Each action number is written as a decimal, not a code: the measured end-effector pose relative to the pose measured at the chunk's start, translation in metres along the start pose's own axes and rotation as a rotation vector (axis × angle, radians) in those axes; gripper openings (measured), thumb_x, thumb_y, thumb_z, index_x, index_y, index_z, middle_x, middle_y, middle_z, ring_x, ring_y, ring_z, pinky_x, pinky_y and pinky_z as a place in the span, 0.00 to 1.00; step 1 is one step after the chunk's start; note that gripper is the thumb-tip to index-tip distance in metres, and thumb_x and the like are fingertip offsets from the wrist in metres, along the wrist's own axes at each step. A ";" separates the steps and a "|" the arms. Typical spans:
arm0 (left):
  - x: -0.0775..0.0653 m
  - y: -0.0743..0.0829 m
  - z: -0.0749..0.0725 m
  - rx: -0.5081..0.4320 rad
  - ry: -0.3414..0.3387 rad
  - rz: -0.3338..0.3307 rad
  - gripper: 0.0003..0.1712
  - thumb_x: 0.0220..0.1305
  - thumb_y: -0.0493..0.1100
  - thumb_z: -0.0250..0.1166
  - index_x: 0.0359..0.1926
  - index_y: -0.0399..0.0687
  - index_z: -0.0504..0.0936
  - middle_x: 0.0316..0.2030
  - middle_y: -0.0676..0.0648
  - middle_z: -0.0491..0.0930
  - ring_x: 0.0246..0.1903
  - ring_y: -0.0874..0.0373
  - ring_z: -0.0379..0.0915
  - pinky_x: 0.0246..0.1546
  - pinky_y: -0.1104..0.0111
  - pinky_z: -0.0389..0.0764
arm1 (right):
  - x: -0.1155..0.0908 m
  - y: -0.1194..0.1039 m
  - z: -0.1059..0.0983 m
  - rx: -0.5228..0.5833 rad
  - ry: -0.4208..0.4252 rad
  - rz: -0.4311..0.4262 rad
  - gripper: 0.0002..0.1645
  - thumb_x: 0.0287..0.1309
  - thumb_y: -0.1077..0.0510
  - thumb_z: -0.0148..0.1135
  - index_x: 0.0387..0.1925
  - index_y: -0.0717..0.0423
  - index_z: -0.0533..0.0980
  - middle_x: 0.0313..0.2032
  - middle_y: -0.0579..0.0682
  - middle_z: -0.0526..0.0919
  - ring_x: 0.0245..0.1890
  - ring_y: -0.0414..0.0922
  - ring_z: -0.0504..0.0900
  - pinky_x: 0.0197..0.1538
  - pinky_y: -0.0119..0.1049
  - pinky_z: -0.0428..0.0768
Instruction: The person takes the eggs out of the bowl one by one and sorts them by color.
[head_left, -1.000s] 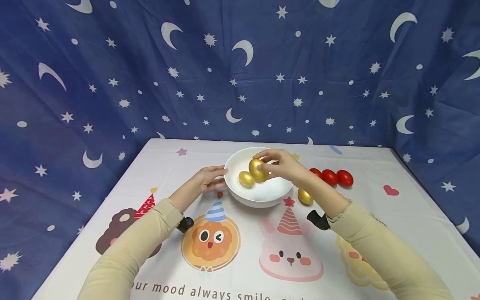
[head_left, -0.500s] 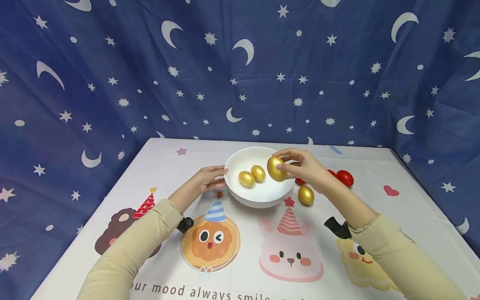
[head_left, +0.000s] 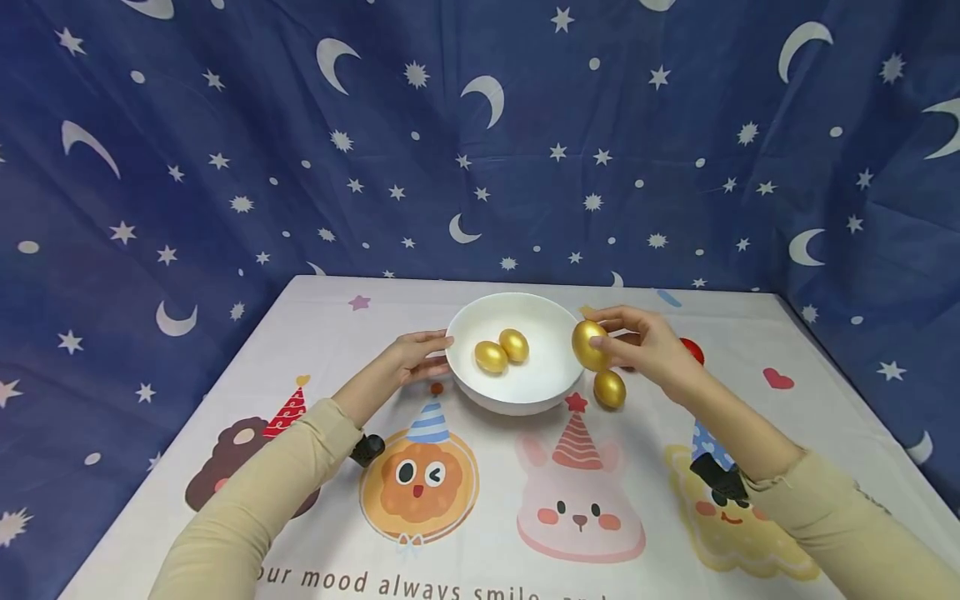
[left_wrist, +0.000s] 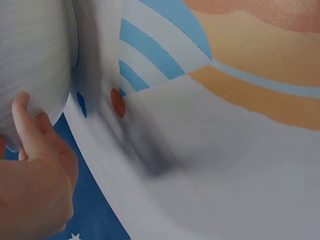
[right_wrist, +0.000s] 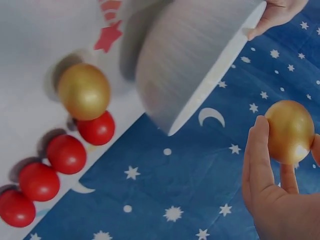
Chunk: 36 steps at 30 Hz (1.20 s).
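My left hand [head_left: 415, 357] grips the left rim of a white bowl [head_left: 465, 379]. In the left wrist view, its fingers [left_wrist: 31, 127] lie against the bowl's outer wall. Two golden eggs, one [head_left: 491, 357] left of the other [head_left: 514, 344], lie side by side inside the bowl. At the bowl's right rim, my right hand [head_left: 651, 346] pinches a third golden egg [head_left: 591, 345] between thumb and fingertips, also plain in the right wrist view [right_wrist: 290, 131]. Another golden egg [head_left: 610, 389] rests on the table just below it.
Several red eggs lie in a row beyond the golden egg on the table, one red egg [right_wrist: 66, 154] among them; my right hand covers most of that row in the head view. A white cloth [head_left: 750, 367] with cartoon prints covers the table. Behind hangs a blue star-and-moon curtain [head_left: 525, 208].
My right hand has moved right with the golden egg, from over the bowl to its right rim. My left hand and the two eggs inside have stayed put.
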<state>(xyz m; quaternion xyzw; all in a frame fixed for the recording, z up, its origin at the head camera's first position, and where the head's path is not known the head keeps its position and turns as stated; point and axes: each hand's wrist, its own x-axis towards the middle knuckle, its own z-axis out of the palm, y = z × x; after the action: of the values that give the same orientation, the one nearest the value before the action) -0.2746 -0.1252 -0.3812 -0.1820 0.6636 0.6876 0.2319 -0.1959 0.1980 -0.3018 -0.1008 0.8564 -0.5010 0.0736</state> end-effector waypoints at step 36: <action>-0.001 -0.001 -0.002 0.007 -0.036 0.022 0.30 0.65 0.43 0.61 0.67 0.50 0.66 0.64 0.40 0.67 0.29 0.63 0.79 0.35 0.76 0.87 | -0.012 0.067 -0.022 -0.082 0.088 0.113 0.31 0.63 0.49 0.59 0.60 0.65 0.68 0.57 0.65 0.69 0.50 0.54 0.73 0.45 0.31 0.87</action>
<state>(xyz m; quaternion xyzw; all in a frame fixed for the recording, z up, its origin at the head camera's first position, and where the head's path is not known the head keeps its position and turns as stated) -0.2730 -0.1269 -0.3817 -0.1612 0.6637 0.6909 0.2370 -0.1958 0.2512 -0.3489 -0.0329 0.8829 -0.4645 0.0598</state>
